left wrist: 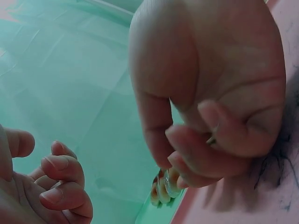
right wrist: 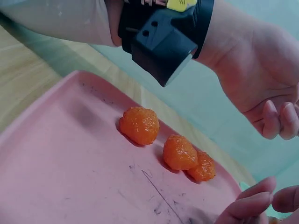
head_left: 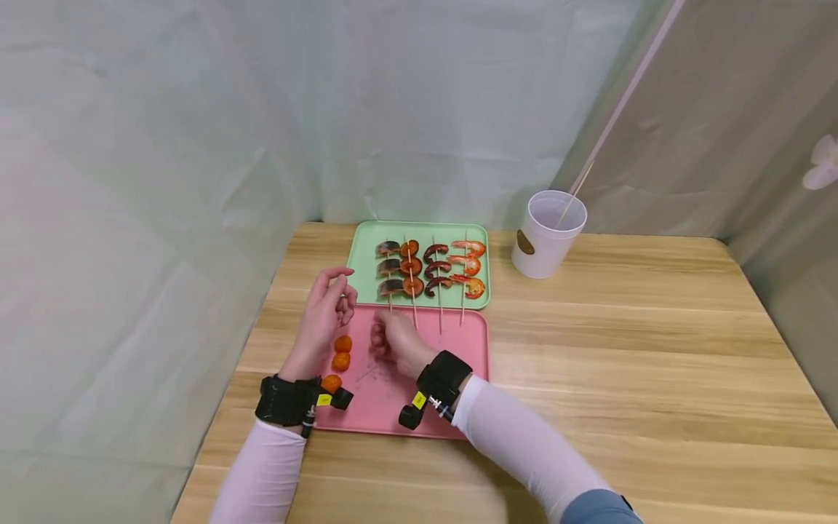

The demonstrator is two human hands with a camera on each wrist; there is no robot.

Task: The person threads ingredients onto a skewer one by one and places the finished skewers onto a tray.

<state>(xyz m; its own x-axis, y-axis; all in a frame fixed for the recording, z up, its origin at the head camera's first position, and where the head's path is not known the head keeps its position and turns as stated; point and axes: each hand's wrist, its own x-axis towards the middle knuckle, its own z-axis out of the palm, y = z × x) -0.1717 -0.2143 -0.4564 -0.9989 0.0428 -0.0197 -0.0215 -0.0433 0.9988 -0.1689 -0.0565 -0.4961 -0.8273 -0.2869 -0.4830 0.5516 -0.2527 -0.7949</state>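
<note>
My right hand (head_left: 401, 343) is over the pink tray (head_left: 458, 378), its curled fingers pinching the lower end of the leftmost skewer (head_left: 390, 297). That skewer carries dark-topped slices and lies on the green tray (head_left: 366, 244); its gripped end is mostly hidden, with a small pale bit showing between the fingers in the left wrist view. My left hand (head_left: 327, 302) hovers by the trays' left edge, fingers loosely bent, holding nothing. Below it, several glossy orange balls (right wrist: 139, 125) sit along the pink tray's left side.
Beside the gripped skewer lie a skewer of brown round slices (head_left: 411, 267), one of dark red curled tentacle pieces (head_left: 437, 269) and one of shrimp (head_left: 468, 266). A white bucket (head_left: 546, 247) with a thin stick (head_left: 577, 191) stands at the back right on the wooden table (head_left: 641, 364).
</note>
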